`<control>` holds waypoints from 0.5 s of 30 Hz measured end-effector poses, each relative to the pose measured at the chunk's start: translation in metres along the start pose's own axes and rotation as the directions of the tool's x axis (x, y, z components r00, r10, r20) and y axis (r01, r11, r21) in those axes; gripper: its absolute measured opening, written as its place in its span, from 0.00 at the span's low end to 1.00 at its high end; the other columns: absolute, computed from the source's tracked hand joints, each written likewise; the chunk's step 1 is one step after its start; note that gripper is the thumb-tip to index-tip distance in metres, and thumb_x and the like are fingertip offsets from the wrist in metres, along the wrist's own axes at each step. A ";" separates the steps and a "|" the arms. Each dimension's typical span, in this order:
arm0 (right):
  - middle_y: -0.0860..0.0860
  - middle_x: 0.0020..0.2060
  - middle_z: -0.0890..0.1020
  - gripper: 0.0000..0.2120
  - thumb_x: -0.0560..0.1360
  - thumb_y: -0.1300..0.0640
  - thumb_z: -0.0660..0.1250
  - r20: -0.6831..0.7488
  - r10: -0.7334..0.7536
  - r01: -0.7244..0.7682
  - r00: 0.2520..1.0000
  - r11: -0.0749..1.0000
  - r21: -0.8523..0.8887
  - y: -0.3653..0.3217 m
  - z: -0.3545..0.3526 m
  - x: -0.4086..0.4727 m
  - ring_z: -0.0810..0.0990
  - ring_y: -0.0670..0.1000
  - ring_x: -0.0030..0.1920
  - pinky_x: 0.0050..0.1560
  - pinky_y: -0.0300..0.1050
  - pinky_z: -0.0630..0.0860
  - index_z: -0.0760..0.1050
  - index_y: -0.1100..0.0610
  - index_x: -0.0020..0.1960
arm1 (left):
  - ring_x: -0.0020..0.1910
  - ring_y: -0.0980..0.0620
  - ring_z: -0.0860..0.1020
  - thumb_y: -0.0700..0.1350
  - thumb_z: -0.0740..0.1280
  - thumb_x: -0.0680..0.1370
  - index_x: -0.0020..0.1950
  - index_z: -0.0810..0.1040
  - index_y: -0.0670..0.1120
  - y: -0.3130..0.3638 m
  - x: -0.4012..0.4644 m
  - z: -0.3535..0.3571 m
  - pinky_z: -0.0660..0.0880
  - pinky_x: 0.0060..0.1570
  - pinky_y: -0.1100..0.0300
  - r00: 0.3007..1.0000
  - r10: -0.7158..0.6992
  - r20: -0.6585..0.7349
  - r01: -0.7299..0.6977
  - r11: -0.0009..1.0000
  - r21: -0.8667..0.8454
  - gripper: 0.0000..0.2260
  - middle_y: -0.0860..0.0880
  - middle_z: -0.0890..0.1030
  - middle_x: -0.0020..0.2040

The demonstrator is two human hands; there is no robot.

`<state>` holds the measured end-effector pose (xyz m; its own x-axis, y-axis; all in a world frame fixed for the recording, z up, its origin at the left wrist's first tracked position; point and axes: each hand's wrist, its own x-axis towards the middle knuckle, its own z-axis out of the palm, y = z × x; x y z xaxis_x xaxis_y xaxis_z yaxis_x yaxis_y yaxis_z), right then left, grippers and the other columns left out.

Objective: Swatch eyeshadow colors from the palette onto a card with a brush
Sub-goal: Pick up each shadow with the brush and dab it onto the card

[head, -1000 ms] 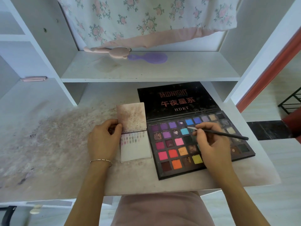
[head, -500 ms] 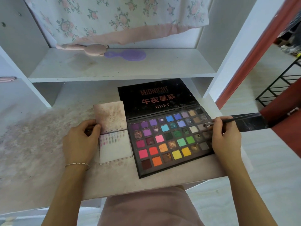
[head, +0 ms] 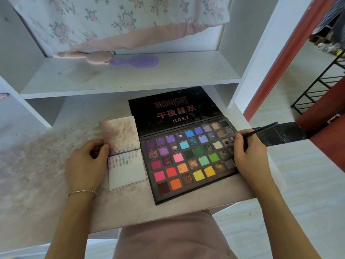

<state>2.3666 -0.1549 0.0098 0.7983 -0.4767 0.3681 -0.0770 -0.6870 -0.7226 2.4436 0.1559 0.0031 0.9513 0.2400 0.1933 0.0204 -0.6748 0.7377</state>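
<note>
Loading the brush from the palette's right edge.

My right hand (head: pixel 248 152) pinches the brush (head: pixel 261 130), tip in a dusky pan; I'd swirl lightly. Left hand (head: pixel 86 163) grips the swatch card (head: pixel 127 172) beside the eyeshadow palette (head: pixel 186 161).

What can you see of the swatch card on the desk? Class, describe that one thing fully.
The swatch card is a small white booklet, seemingly paper, lying open and flat on the desk, just left of the eyeshadow palette. Its upper leaf is smudged brownish pink. The lower leaf carries rows of small pink, purple and greenish dabs along its top, with the rest bare. The left hand holds its left edge near the fold, thumb against the upper leaf.
</note>
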 end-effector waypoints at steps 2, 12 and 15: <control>0.47 0.27 0.72 0.15 0.78 0.61 0.58 -0.018 0.004 -0.003 1.000 1.000 0.016 0.000 0.000 0.000 0.71 0.43 0.28 0.29 0.25 0.68 0.64 0.46 0.35 | 0.41 0.50 0.74 0.43 0.66 0.74 0.49 0.81 0.46 0.000 0.000 0.000 0.69 0.44 0.57 1.000 -0.002 -0.004 0.002 1.000 -0.002 0.07 0.45 0.82 0.44; 0.46 0.28 0.72 0.15 0.78 0.60 0.58 -0.013 0.009 -0.009 1.000 1.000 0.020 0.000 0.001 0.001 0.72 0.44 0.29 0.26 0.31 0.68 0.64 0.45 0.35 | 0.40 0.51 0.73 0.43 0.66 0.74 0.50 0.81 0.46 0.002 -0.001 0.000 0.67 0.43 0.58 1.000 -0.001 -0.007 0.001 1.000 -0.001 0.07 0.50 0.78 0.40; 0.47 0.28 0.72 0.14 0.78 0.59 0.58 0.019 0.004 -0.005 1.000 1.000 0.026 0.000 0.000 0.000 0.72 0.45 0.28 0.26 0.33 0.67 0.65 0.46 0.36 | 0.40 0.51 0.73 0.44 0.66 0.74 0.50 0.81 0.46 0.002 -0.001 0.000 0.67 0.43 0.58 1.000 -0.006 -0.008 0.006 1.000 -0.001 0.07 0.50 0.78 0.39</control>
<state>2.3664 -0.1545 0.0099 0.8090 -0.4694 0.3539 -0.0654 -0.6701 -0.7394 2.4430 0.1546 0.0046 0.9487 0.2496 0.1941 0.0258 -0.6729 0.7393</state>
